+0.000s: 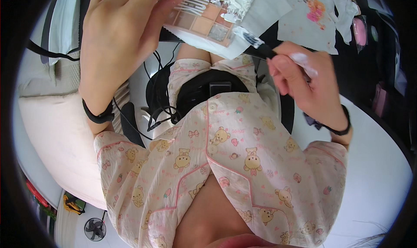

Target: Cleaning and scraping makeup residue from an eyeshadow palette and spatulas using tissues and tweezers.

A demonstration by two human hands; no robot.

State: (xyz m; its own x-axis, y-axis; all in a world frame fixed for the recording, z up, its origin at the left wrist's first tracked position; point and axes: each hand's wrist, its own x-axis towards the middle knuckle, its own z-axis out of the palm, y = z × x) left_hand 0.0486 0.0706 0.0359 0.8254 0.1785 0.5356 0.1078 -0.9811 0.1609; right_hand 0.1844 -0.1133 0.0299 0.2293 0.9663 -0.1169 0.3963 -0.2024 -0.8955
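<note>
At the top of the view lies an eyeshadow palette point(200, 21) with a clear lid, printed lettering and brown, peach and silvery squares. Thick white cream point(233, 4) is smeared over its upper right part. My left hand point(120, 33) holds the palette at its left side, the thumb against the edge; the other fingertips are cut off by the frame. Beneath the palette is a white wipe or paper sheet point(270, 8). My right hand point(309, 78) grips a small black-handled applicator point(257, 43), its tip coated in white cream near the palette's right corner. Cream also marks this hand.
On the black table point(352, 65) are a stained white sheet point(293, 36) with orange-pink smears, a crumpled tissue point(343, 13) and a pink item in clear wrapping point(359, 33). Black cables point(158, 64) hang by my lap. A pale cushion point(58, 144) is at the left.
</note>
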